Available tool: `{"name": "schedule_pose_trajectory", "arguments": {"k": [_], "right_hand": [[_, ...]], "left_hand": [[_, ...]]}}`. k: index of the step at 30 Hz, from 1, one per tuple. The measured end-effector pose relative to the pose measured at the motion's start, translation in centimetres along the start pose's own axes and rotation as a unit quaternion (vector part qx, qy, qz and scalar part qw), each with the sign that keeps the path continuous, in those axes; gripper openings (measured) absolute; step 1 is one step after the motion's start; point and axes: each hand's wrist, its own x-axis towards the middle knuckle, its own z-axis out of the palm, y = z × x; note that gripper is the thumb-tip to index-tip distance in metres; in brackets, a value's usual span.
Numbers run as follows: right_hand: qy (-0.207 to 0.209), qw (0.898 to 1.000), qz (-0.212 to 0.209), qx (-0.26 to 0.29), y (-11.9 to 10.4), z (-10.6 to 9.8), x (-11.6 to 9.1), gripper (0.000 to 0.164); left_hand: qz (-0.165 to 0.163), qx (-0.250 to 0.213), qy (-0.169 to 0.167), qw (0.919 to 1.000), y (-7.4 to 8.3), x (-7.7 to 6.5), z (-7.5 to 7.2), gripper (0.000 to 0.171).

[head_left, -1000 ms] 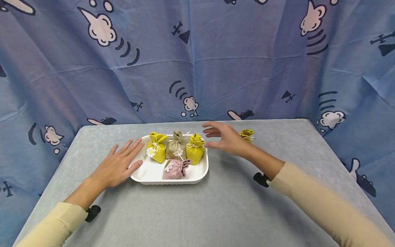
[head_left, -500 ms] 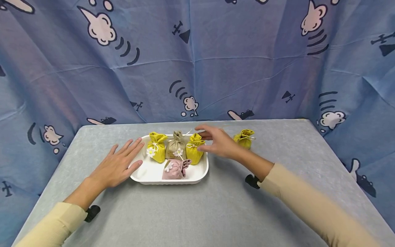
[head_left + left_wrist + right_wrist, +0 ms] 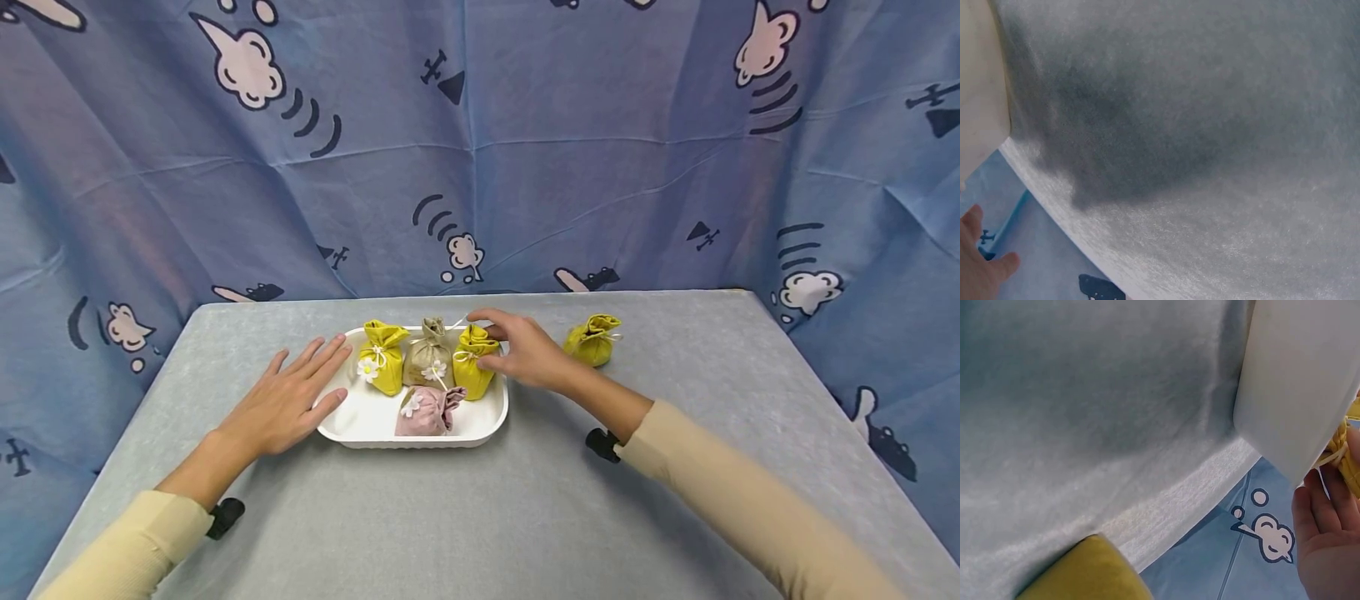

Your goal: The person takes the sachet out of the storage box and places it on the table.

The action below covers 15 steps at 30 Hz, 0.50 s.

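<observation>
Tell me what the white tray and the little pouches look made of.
White tray: matte moulded pulp or foam, judging by its dull thick rim. Yellow pouch and pink pouch: coarse woven cloth, likely linen or burlap, matte and creased, tied with string.

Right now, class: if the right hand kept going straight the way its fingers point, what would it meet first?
The right hand points left, toward the tray. Its fingers are already at the right yellow pouch, so that comes first, probably at its tied neck; actual contact can't be told. The beige pouch lies beyond.

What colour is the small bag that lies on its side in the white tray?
Pink bag, clearest in the head view.
</observation>
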Motion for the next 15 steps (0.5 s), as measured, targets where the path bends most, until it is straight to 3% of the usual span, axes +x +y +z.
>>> {"name": "schedule_pose_trajectory", "arguments": {"k": [15], "right_hand": [[0.02, 1.0, -0.003, 0.021, -0.34, 0.64, 0.04, 0.059]], "left_hand": [[0.0, -0.001, 0.003, 1.0, 0.11, -0.01, -0.03, 0.064]]}}
